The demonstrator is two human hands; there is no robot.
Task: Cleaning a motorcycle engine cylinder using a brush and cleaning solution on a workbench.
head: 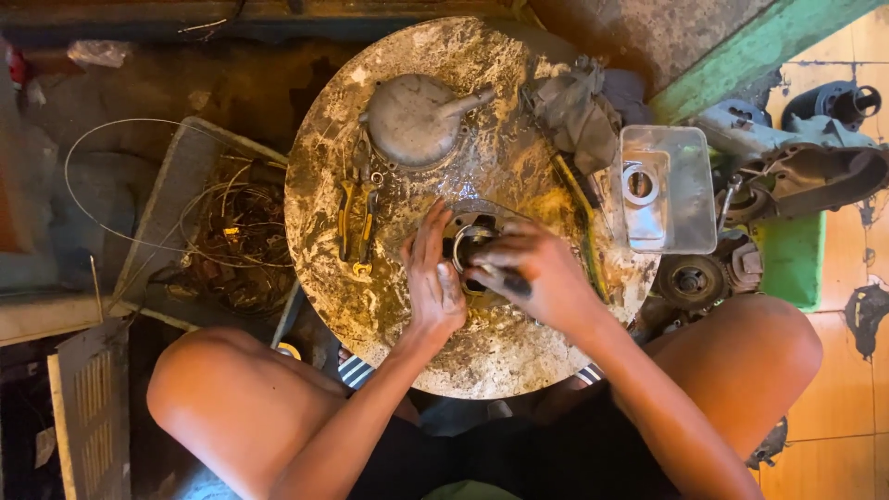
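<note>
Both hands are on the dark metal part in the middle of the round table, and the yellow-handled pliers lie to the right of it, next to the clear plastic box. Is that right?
Not quite. In the head view the pliers lie to the left of the metal part, below the grey cover. The rest holds: the left hand and right hand are on the part, on the round table; the plastic box is at the right.

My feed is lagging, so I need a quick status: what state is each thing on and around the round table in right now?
Left hand: flat, fingers straight, pressed against the dark round metal part.
Right hand: closed on a dark tool handle.
Dark round metal part: lying on the round table, between both hands.
Yellow-handled pliers: lying flat, unheld.
Grey metal cover: resting dome up.
Clear plastic box: open-topped, at the table's edge.
Rag: crumpled.
</note>
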